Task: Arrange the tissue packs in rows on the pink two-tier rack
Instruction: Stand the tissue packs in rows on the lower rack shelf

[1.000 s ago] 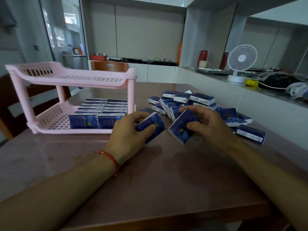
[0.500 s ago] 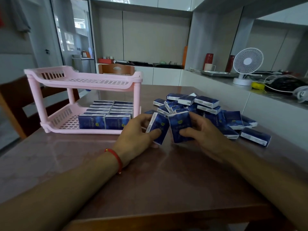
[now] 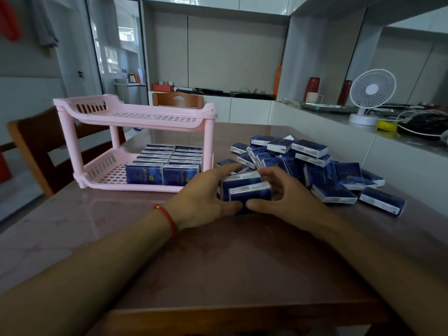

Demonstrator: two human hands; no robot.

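Both forearms reach fwd, converging at centre. Left hand [image 3: 206,200] w/ red wrist cord, right hand [image 3: 286,197] opposite, thumbs nearly touching. Fingers of both curled inward, clamping.

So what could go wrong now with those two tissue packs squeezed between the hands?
The two tissue packs are only pinched between the left hand and right hand, so one might slip out on the way to the pink rack. The lower tier's rows stand on edge, so a bump could topple them. A sleeve or arm could also scatter the loose pile.
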